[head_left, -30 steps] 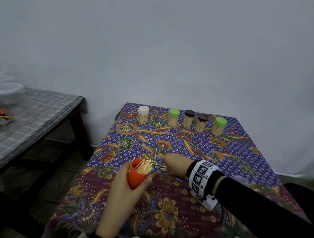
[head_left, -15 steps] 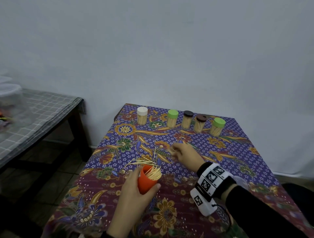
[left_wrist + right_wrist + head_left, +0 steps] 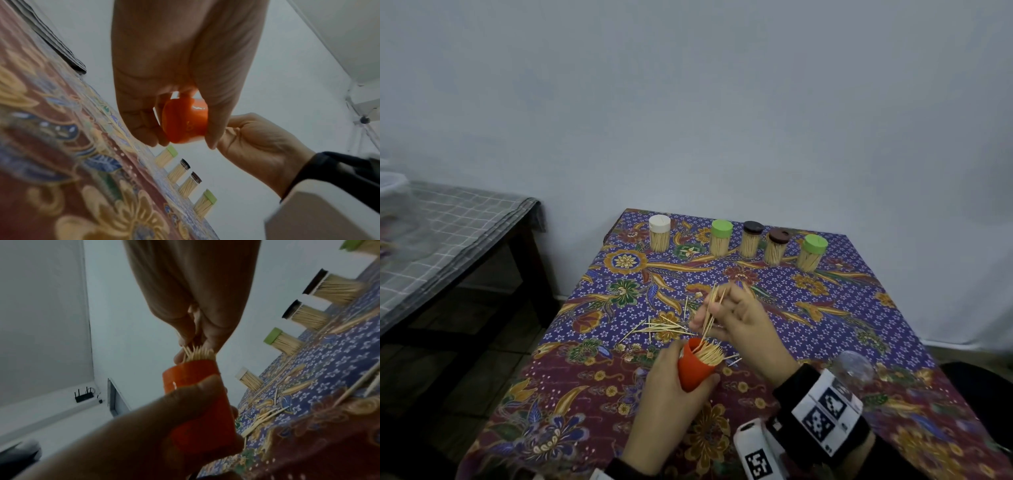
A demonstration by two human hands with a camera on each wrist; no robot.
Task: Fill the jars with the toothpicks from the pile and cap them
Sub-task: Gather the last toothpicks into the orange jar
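My left hand (image 3: 671,380) grips an orange jar (image 3: 693,368) above the table, mouth up and tilted right, with toothpicks (image 3: 710,354) sticking out. The same orange jar (image 3: 184,121) shows between my left fingers in the left wrist view. My right hand (image 3: 739,322) pinches a small bunch of toothpicks (image 3: 711,310) right over the jar's mouth, their lower tips at its rim. In the right wrist view the orange jar (image 3: 197,404) sits under my right fingertips (image 3: 191,339). A loose pile of toothpicks (image 3: 657,329) lies on the cloth just left of my hands.
Several capped, filled jars stand along the table's far edge: white cap (image 3: 660,233), green (image 3: 721,237), two dark (image 3: 751,238) (image 3: 777,245), green (image 3: 812,251). A clear dome-shaped object (image 3: 854,368) lies right of my wrist. A second table with checked cloth (image 3: 448,226) stands left.
My right hand rose from the pile with a pinch of toothpicks and came back over the jar. My left hand shifted the jar right and nearer, under that hand.
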